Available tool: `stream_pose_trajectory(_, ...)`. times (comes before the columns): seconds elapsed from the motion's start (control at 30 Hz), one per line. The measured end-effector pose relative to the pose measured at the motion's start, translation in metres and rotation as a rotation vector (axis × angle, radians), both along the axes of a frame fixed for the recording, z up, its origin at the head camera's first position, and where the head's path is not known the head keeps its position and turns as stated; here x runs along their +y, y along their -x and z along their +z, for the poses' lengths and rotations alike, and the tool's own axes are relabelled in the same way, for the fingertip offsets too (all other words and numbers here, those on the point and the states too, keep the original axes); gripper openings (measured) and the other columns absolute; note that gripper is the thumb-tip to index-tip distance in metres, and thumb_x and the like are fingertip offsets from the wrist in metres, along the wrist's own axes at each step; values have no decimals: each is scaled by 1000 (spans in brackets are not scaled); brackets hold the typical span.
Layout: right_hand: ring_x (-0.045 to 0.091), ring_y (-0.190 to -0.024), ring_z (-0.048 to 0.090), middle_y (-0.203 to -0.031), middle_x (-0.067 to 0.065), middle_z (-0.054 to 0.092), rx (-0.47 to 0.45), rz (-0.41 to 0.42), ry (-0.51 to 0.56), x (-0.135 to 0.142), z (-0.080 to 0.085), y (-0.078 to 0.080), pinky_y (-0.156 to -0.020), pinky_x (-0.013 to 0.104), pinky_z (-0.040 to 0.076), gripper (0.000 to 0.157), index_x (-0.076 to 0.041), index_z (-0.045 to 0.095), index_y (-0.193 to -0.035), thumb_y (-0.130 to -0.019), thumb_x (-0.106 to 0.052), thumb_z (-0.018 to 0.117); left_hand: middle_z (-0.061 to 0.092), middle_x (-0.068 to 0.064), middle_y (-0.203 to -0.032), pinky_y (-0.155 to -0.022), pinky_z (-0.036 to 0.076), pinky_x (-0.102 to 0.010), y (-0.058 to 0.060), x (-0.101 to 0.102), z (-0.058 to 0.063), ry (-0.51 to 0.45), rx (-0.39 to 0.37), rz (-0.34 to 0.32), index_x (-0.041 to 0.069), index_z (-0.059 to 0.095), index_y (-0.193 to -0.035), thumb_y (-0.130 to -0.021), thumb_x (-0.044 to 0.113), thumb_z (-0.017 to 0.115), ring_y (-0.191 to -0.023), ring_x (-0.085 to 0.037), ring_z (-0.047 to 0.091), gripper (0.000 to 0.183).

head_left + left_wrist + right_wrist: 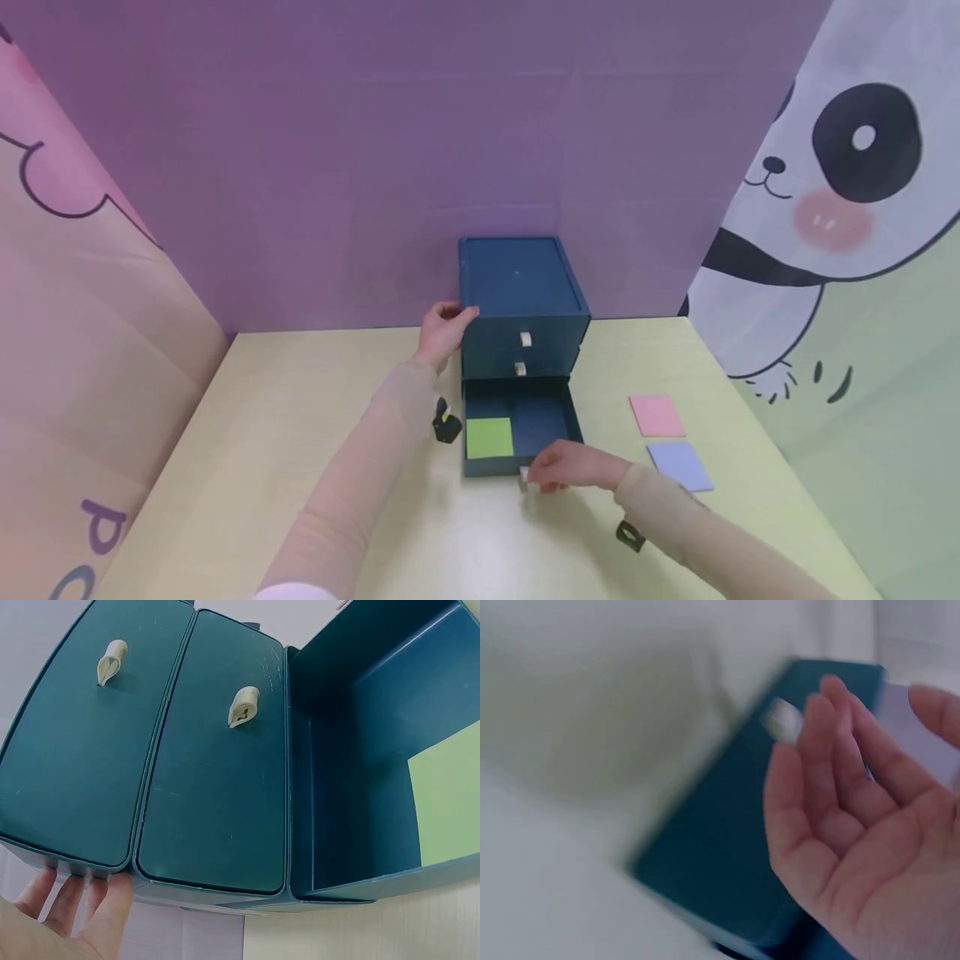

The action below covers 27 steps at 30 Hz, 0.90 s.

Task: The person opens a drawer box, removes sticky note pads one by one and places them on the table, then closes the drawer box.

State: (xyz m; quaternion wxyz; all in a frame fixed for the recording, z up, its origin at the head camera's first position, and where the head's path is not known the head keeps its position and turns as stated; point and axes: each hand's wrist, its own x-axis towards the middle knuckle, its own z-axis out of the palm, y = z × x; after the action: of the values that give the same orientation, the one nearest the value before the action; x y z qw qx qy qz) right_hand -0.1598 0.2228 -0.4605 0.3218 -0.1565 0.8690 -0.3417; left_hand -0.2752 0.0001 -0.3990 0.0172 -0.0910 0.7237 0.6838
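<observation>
A dark blue drawer cabinet (525, 279) stands against the back wall, its bottom drawer (543, 423) pulled out. Inside that drawer, at its left, lies a green square of paper (489, 438). My left hand (442, 335) rests on the cabinet's left side near the upper front edge; the left wrist view shows its fingers (66, 900) extended against the side wall. My right hand (572, 465) is at the drawer's pale pull tab (523, 478). In the right wrist view its fingers (821, 750) are loosely bent beside the tab, with the thumb well apart from them.
A pink square (657, 415) and a lavender square (680, 467) lie on the table right of the drawer. Two upper drawers are closed, each with a pale tab (526, 339). A purple backdrop (360, 167) rises behind, with printed cloths at both sides.
</observation>
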Motion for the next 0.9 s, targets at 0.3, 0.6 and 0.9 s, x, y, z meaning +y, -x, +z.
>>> stream_pose_trajectory(0.3,13,-77,56,-83,2,65,121,78,-69,-29,29,37,-80,32,49,25,-2,68,-105,-94,-22,55,52,-12,-124,-94,48,-44,0,-2,-2,-12,6,-1,7,51,-126,-87,33,66,-109,-25,52,50)
stream_pose_trajectory(0.6,19,-109,56,-123,2,60,177,223,-411,-65,24,63,-98,42,45,37,-14,64,-121,-91,-35,60,52,-12,-125,-95,48,-45,-1,-1,-1,-11,0,-7,7,50,-128,-88,33,66,-110,-25,52,50)
stream_pose_trajectory(0.9,20,-115,56,-124,2,62,304,268,-575,-80,7,77,-100,36,44,42,-12,63,-122,-84,-30,70,52,-13,-124,-93,48,-44,-1,-1,-2,-16,16,-6,7,51,-127,-88,32,65,-108,-25,52,49)
